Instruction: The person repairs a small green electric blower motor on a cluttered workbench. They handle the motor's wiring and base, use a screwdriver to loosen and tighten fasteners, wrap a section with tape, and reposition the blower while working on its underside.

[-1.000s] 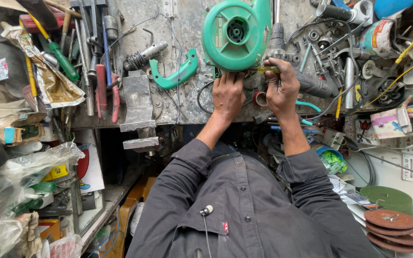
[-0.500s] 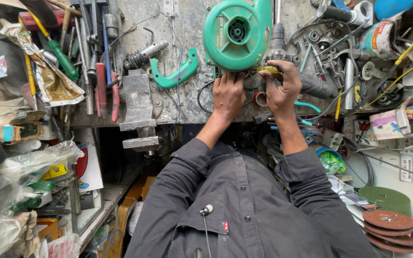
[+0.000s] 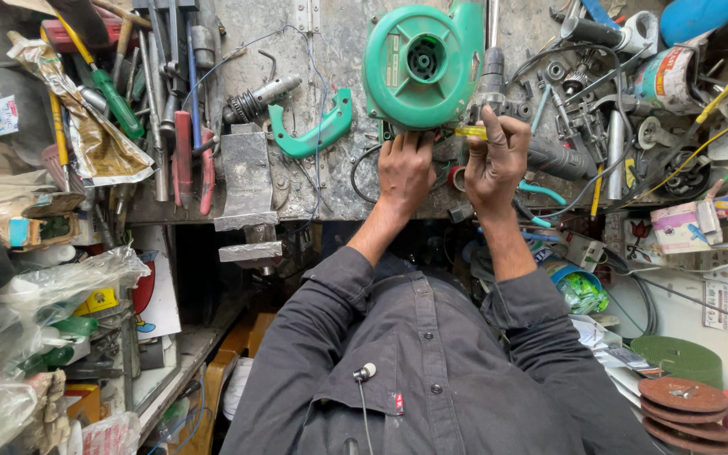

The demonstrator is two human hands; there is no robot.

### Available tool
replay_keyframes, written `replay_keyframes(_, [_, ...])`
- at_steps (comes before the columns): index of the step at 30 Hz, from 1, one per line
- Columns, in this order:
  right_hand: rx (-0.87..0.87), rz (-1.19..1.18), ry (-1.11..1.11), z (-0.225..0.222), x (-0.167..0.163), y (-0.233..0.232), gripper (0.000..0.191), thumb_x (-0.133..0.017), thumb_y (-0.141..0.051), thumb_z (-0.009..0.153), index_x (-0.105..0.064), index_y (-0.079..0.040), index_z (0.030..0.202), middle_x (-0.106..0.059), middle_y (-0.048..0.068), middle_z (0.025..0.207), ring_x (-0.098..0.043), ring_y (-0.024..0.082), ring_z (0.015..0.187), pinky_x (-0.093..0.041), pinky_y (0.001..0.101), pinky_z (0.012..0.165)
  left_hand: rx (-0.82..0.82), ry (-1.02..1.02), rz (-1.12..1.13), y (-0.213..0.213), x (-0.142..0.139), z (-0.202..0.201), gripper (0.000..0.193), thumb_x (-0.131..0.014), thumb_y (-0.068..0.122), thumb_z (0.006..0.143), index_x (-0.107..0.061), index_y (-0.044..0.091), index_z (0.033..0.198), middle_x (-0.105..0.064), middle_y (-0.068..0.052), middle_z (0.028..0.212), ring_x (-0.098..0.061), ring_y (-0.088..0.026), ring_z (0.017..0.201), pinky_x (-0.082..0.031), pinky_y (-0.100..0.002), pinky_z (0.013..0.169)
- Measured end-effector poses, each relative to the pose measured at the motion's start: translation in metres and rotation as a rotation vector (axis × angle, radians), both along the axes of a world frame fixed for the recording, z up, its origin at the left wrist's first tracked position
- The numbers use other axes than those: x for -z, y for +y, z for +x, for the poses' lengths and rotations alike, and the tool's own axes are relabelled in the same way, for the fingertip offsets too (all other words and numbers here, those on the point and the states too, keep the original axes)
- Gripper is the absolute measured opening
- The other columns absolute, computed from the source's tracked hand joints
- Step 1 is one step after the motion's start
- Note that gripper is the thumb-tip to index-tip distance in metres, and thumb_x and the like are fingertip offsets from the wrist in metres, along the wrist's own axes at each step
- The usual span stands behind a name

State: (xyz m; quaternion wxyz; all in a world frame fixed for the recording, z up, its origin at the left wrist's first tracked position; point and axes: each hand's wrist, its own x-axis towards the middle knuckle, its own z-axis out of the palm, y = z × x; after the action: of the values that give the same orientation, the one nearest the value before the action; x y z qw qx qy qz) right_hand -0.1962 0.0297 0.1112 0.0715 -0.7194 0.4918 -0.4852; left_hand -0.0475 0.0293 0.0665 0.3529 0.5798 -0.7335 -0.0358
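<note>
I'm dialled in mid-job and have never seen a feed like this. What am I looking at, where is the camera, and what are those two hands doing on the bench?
There is no machine here, only a person working with bare hands. The single picture comes from a camera on that person's head, looking straight down, so the dark grey shirt fills the bottom and the workbench runs across the top.

The left hand rests on the bench just below a green round blower housing, fingers touching its lower edge. The right hand pinches a small yellow piece beside the housing; what the piece is cannot be told.

Around them lie a green curved handle, a metal vise, a green-handled screwdriver and tangled wires and metal parts. Reddish-brown discs are stacked at lower right.
</note>
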Motion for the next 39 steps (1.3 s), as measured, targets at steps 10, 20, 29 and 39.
replay_keyframes(10, [0.006,0.003,-0.078,-0.004,0.001,-0.004,0.033,-0.082,-0.004,0.099,-0.071,-0.007,0.131,-0.056,0.007,0.099,-0.053,0.018,0.091,-0.047,0.0312,0.080,-0.009,0.015,-0.013,-0.002,0.002,-0.002,0.031,-0.066,0.006,0.078,-0.068,0.005,0.109,-0.060,-0.012,0.100,-0.061,-0.030,0.092,-0.046,-0.043,0.078])
replay_keyframes(20, [-0.017,0.068,-0.137,-0.004,-0.008,-0.006,0.028,-0.067,0.003,0.105,-0.068,-0.004,0.132,-0.062,0.008,0.116,-0.065,0.019,0.107,-0.056,0.0338,0.093,-0.006,0.014,0.003,-0.001,0.003,-0.001,0.033,-0.066,0.007,0.076,-0.068,0.005,0.109,-0.060,-0.012,0.102,-0.060,-0.030,0.091,-0.046,-0.043,0.079])
replay_keyframes(29, [-0.049,0.048,-0.145,-0.013,0.001,-0.012,0.034,-0.079,0.001,0.099,-0.072,-0.005,0.132,-0.053,0.007,0.110,-0.053,0.015,0.099,-0.048,0.0300,0.085,-0.006,0.003,-0.033,-0.002,0.002,-0.001,0.037,-0.066,0.007,0.077,-0.068,0.003,0.113,-0.060,-0.013,0.103,-0.060,-0.031,0.092,-0.046,-0.042,0.079])
replay_keyframes(39, [-0.209,0.144,-0.087,-0.002,-0.029,-0.005,0.029,-0.068,0.011,0.104,-0.071,-0.005,0.127,-0.060,0.011,0.118,-0.067,0.017,0.098,-0.061,0.0287,0.086,-0.015,0.002,-0.044,-0.002,0.006,-0.002,0.035,-0.067,0.010,0.080,-0.069,0.003,0.114,-0.060,-0.012,0.102,-0.060,-0.030,0.091,-0.046,-0.042,0.078])
